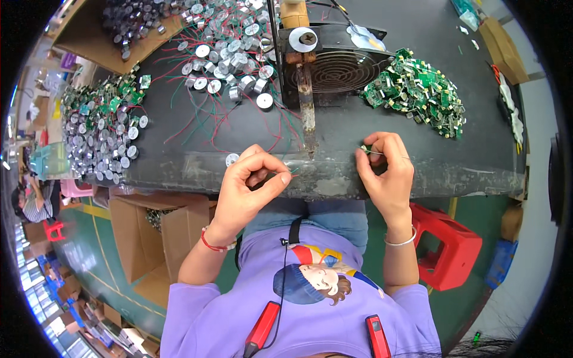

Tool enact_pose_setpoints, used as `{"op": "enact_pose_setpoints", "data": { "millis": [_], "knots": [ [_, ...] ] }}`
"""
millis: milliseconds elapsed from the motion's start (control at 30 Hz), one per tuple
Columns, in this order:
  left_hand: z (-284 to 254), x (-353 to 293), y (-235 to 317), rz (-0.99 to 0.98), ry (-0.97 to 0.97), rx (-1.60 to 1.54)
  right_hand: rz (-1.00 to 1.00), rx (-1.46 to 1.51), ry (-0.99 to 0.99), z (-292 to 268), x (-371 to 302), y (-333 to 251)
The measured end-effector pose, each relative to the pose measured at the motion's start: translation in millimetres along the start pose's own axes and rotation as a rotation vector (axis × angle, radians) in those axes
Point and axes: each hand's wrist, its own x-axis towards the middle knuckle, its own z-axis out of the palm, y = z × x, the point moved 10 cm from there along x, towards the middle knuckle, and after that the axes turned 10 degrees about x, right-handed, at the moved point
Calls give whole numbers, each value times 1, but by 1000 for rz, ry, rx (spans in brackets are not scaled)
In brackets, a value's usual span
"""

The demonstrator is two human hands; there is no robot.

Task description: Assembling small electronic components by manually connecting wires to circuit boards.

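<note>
- We are sitting at a dark workbench (418, 161), its worn front edge running just under both hands; its far corners are being cut off by the round rim of the view.
- We are looking at a black fan (337, 68) standing mid-bench, with a rusty upright post (307, 113) in front of it; the top of the post is running out of view.
- A heap of silver discs with red and green wires (230, 56) is lying at the left of the fan, and a second heap (101, 128) is spilling toward the bench's left end.
- A pile of small green circuit boards (418, 89) is sitting at the right.
- Our left hand (248, 188) is curling nearly closed, thumb and forefinger pinching thin wires (293, 173) that we are barely making out.
- Our right hand (388, 170) is pinching a tiny green board (365, 148) between thumb and fingertips at the bench edge; the fingers are hiding most of it.
- One loose disc (231, 159) is lying just beside the left hand.
</note>
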Motion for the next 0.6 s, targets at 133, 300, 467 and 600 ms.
{"op": "enact_pose_setpoints", "data": {
  "millis": [133,300,467,600],
  "knots": [
    [-3,-5,-1,-24,18,-47,-161,-324,75,-8,-2,-12],
    [-3,-6,-1,30,18,14,-124,-142,92,-11,-18,-19],
    [3,-4,3,36,12,-34,-49,80,100,-5,-27,-7],
    [7,-4,0,26,-1,-104,-134,124,-17,16,-32,-30]
  ]
}}
